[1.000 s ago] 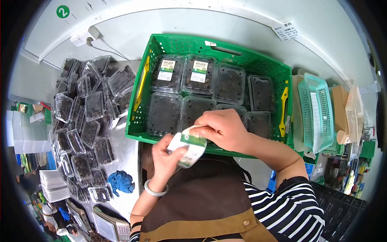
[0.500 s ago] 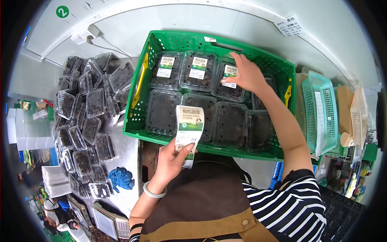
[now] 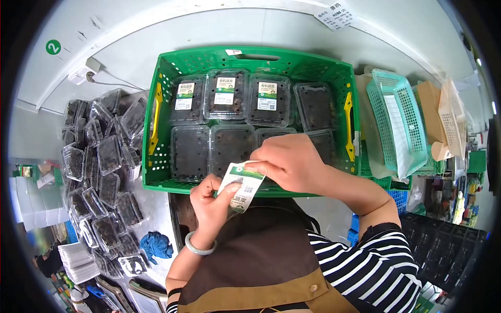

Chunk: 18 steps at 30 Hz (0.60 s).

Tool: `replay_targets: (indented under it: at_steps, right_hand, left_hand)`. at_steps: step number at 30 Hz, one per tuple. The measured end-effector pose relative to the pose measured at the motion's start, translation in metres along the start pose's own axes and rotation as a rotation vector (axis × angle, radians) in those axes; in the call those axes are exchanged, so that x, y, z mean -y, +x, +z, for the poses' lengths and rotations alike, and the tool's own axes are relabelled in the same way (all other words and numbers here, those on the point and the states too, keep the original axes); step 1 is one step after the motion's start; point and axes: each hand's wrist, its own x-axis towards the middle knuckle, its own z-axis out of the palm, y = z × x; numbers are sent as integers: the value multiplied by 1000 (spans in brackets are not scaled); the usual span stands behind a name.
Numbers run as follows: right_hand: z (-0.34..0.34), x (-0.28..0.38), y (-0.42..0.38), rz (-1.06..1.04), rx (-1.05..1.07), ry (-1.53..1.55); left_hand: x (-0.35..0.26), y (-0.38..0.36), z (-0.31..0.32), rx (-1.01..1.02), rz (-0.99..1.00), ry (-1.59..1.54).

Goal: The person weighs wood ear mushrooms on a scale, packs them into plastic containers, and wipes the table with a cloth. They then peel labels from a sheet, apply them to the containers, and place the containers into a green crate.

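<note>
My left hand (image 3: pixel 213 204) grips a strip of printed labels (image 3: pixel 244 189) in front of my body. My right hand (image 3: pixel 289 163) pinches the upper end of that strip, over the near side of a green crate (image 3: pixel 250 50). Inside the crate are two rows of clear plastic boxes with dark contents. Three boxes in the far row carry labels, among them the middle labelled box (image 3: pixel 224 109). The far-row box at the right (image 3: pixel 315 107) has no label. My right hand partly hides the near row.
Many filled plastic boxes (image 3: pixel 109 155) are piled on the metal table at the left, near a blue cloth (image 3: pixel 156 245) and a white stack (image 3: pixel 78 262). Turquoise baskets (image 3: pixel 399 122) stand right of the crate. Scales are at the lower left.
My right hand has left the third far-row box and come down to the label strip, which is now tilted between both hands. The view has shifted, so the crate appears further left.
</note>
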Motion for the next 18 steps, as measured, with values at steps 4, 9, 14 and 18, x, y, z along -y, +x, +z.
replay_targets:
  at_steps: [4,9,14,18]
  right_hand:
    - [-29,-23,3,11,184,-53]
    - [-154,-140,3,600,-109,-403]
    - [-106,-233,-53,541,468,-771]
    - [-72,-157,-7,599,183,-939]
  left_hand:
    - [-26,1,23,306,-234,2]
    - [-15,-13,-14,276,-376,-114]
    - [-4,-21,-19,216,-237,-55]
    - [-5,-30,-26,173,-122,94]
